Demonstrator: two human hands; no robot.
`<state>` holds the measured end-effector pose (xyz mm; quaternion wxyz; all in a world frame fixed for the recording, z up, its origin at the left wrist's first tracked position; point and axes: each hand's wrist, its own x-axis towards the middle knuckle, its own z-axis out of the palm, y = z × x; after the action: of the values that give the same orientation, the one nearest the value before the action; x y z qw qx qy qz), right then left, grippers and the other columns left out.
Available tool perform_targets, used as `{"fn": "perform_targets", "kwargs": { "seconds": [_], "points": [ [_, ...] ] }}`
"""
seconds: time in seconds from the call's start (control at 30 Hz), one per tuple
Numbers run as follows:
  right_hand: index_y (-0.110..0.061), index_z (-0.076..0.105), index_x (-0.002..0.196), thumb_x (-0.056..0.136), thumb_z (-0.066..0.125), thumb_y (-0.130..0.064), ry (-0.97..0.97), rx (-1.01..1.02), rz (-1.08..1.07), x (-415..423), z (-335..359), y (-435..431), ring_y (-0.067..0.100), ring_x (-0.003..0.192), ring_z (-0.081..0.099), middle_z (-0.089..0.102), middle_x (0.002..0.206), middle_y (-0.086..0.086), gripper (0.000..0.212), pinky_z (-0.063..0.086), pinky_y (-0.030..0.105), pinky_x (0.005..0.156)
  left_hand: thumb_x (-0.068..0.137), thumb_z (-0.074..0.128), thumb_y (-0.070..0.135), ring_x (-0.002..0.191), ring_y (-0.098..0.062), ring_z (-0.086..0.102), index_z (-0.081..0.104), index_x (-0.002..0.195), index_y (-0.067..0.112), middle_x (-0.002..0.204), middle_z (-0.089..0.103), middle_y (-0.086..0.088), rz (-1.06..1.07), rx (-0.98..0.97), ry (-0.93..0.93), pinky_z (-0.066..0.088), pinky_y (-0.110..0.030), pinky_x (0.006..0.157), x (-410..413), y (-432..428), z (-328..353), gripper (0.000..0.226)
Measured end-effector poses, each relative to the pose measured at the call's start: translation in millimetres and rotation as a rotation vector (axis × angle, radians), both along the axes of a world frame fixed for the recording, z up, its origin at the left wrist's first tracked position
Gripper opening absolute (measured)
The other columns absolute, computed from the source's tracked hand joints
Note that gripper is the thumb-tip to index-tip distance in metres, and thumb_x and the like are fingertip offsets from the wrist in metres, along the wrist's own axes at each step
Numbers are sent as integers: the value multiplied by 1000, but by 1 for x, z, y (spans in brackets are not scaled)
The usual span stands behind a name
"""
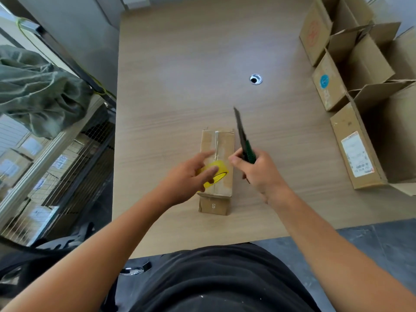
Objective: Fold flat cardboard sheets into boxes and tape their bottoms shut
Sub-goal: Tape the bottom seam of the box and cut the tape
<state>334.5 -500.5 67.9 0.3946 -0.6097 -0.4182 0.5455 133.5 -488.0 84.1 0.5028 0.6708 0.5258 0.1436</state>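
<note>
The fingers (210, 170) of my left hand (189, 179) curl over a yellow tape roll (221, 168) and hold it on the small cardboard box (225, 143) directly beneath them. My right hand (258, 174) grips a green utility knife (247, 149), whose blade points away over the desk (180, 75). A shiny tape strip (216, 143) runs along the box seam just beyond my left fingers, so I judge this to be the taping step, with the cut due. Next, the blade must cross to the tape between roll and box, clear of my left fingers. Well to the right of the knife stand open cardboard boxes (360, 86).
</note>
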Motion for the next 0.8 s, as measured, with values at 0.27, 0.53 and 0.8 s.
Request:
{"fn": "perform_targets", "kwargs": {
  "seconds": [0.27,0.53,0.8],
  "points": [
    [-15,59,82,93,68,-10,263,-159,-256,39,-7,21,16,53,55,57,71,11,15,41,26,49,78,50,79,67,-10,61,71,111,40,68,63,9,-154,247,397,50,-29,67,-41,45,20,55],
    [-14,59,87,92,68,-17,113,-272,-403,12,-66,76,14,60,60,63,72,5,11,42,27,50,86,62,67,53,-1,64,70,109,38,110,72,15,-433,43,755,46,-21,71,-27,181,-10,38],
    [-19,59,90,97,65,-28,35,-413,-441,2,-119,103,12,66,61,65,79,-2,13,45,23,58,88,58,67,130,-21,53,49,140,46,142,58,12,-392,81,670,44,-37,103,-28,198,-104,57]
  ]
}}
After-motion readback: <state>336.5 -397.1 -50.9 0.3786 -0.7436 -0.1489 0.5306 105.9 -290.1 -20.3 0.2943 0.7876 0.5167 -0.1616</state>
